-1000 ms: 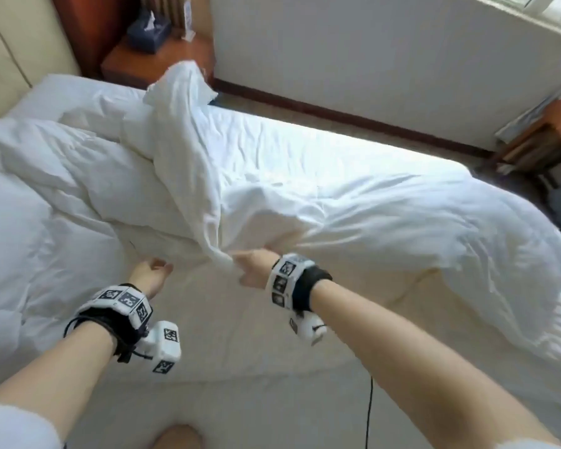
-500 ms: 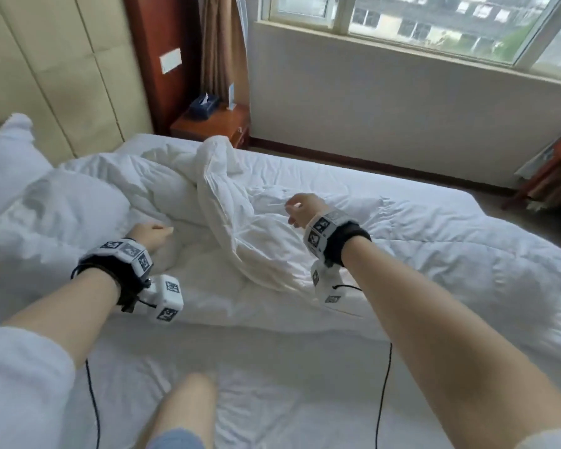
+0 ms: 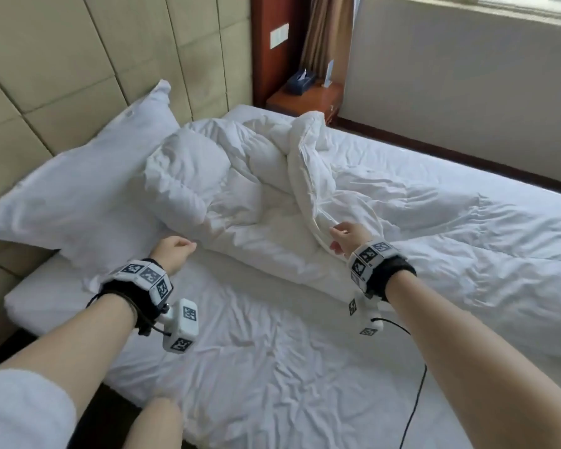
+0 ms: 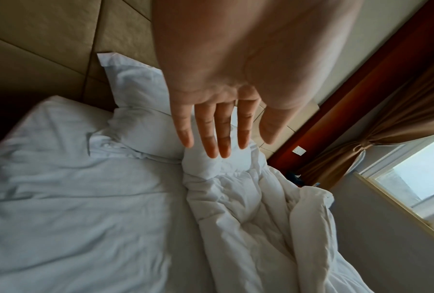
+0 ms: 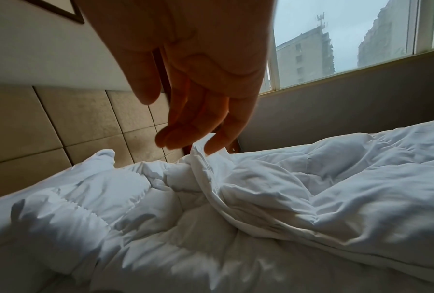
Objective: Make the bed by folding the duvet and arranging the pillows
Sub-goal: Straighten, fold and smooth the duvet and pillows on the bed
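The duvet [image 3: 353, 202] lies rumpled across the bed [image 3: 256, 367], heaped in a ridge that runs from about 12 o'clock near the far corner down toward the centre of the head view, with the rest spread flat toward 3 o'clock. Its near edge is folded back, leaving bare wrinkled sheet in the foreground at 6 o'clock. A large pillow [image 3: 78, 202] leans against the padded headboard [image 3: 62, 76] at 10 o'clock, and a second, smaller pillow [image 3: 182, 170] sits just beside it toward 11 o'clock, half sunk into the duvet. The left hand [image 3: 172, 251] hovers over the sheet near the corner of the large pillow; the wrist view shows its fingers [image 4: 210, 134] straight and spread, released, holding nothing. The right hand [image 3: 347, 238] is at about 2 o'clock from the left one, right at the raised edge of the duvet; in its wrist view the fingers [image 5: 198, 123] hang loosely extended, gripping nothing, with the fingertips close above a fold of the fabric, and whether they touch it I cannot tell. A wooden nightstand [image 3: 305, 98] stands at 12 o'clock beyond the bed, with a dark tissue box [image 3: 300, 82] on top, beside a brown curtain [image 3: 327, 30].
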Demonstrator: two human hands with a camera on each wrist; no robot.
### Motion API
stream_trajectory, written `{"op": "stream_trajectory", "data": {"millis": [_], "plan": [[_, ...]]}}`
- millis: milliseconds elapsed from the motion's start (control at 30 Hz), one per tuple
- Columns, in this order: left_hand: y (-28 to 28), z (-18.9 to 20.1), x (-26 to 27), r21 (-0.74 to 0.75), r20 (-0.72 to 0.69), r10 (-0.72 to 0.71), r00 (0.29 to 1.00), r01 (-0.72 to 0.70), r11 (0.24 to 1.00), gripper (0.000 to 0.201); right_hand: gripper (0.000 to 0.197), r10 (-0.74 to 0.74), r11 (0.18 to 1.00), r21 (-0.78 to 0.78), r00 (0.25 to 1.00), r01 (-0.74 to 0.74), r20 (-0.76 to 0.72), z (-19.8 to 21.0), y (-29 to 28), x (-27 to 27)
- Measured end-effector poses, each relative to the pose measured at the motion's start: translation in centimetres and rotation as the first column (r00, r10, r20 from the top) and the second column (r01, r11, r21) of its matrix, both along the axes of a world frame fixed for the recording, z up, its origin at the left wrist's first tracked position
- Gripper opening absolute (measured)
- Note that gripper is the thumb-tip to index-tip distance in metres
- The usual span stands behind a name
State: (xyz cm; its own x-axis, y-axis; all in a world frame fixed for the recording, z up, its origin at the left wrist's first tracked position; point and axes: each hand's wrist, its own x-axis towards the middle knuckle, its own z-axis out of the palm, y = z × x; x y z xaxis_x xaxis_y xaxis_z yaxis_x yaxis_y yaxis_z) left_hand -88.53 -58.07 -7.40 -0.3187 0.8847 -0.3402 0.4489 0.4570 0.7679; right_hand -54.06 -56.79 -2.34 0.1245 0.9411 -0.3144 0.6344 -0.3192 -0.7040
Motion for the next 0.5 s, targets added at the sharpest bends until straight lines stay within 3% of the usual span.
{"op": "stream_trajectory", "data": {"millis": [300, 500], "plan": [[2.6, -5.2, -7.5, -0.062, 0.030, -0.012, 0.999, 0.014, 0.998, 0.004, 0.027, -0.121, 0.991, -0.062, 0.993, 0.120, 0.000, -3.9, 1.4, -8.2], [10.2, -8.9, -11.8, -0.134, 0.102, -0.168, 0.981, 0.181, 0.974, 0.019, 0.032, -0.258, 0.962, -0.071, 0.962, 0.264, 0.087, -5.1, 3.5, -13.3]]}}
